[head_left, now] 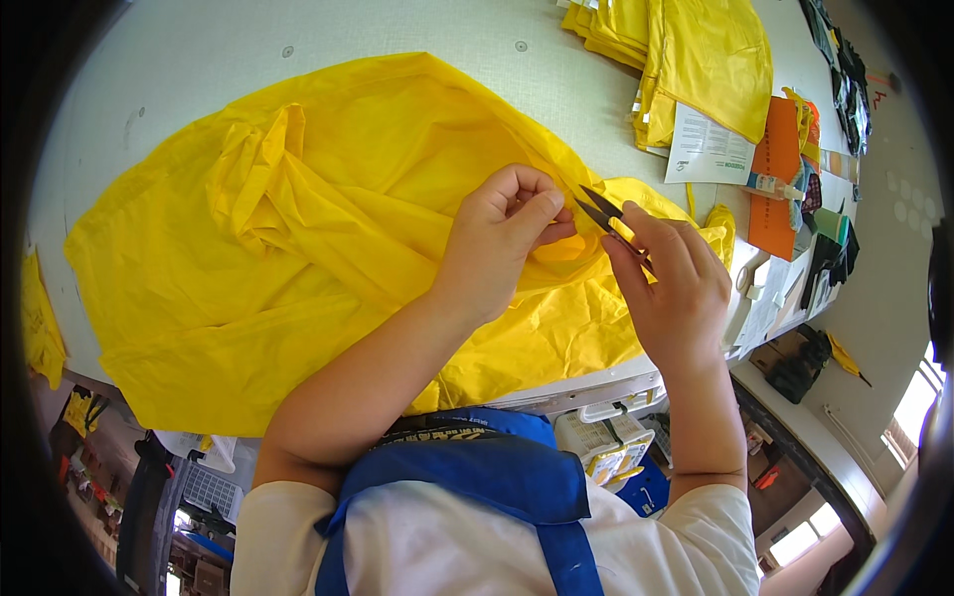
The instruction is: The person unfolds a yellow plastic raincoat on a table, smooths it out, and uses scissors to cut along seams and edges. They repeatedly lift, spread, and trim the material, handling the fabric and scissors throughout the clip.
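The yellow garment is spread over the pale worktable. A fold near its right edge is pinched between thumb and fingers of the left hand. Small black thread snips are gripped in the right hand, blades parted just beside the pinch. Trimming a loose thread is judged the step in hand; a steady close cut, clear of cloth, is called for. Folded yellow pieces, a printed sheet and an orange board lie well apart, obstructing nothing.

L hand pinching yellow fabric, R hand w/ snips
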`<state>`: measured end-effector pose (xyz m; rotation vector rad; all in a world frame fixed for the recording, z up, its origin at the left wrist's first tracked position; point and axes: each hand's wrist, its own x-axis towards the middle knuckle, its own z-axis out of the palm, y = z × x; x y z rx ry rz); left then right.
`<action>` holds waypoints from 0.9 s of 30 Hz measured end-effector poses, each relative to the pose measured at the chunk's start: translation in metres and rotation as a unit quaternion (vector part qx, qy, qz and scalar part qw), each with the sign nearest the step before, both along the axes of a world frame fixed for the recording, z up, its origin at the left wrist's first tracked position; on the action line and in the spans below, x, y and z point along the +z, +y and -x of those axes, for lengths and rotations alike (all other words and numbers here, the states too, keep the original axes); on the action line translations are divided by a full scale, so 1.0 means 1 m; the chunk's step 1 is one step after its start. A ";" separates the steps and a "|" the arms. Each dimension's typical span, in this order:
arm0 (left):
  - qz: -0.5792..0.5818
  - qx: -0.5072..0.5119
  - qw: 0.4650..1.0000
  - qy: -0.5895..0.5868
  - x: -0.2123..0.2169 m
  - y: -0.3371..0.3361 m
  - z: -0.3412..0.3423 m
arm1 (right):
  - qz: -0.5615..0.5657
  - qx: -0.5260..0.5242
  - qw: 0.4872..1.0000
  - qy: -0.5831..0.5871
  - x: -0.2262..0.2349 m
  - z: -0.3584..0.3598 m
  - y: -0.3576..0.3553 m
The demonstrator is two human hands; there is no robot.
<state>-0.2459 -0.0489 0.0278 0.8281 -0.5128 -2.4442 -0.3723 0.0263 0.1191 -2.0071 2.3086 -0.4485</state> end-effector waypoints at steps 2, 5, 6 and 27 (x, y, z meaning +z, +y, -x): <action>0.004 0.000 1.000 0.001 -0.001 0.000 -0.001 | 0.013 0.052 0.998 0.043 0.002 0.001 -0.005; 0.006 0.005 1.000 -0.008 0.000 0.001 -0.001 | 0.018 0.101 0.992 0.072 0.000 0.006 -0.008; 0.011 0.002 1.000 -0.012 0.000 0.001 -0.001 | 0.017 0.112 0.991 0.076 -0.001 0.007 -0.009; 0.016 0.014 1.000 -0.010 0.001 0.002 0.003 | -0.062 0.097 0.989 0.097 0.012 0.007 -0.032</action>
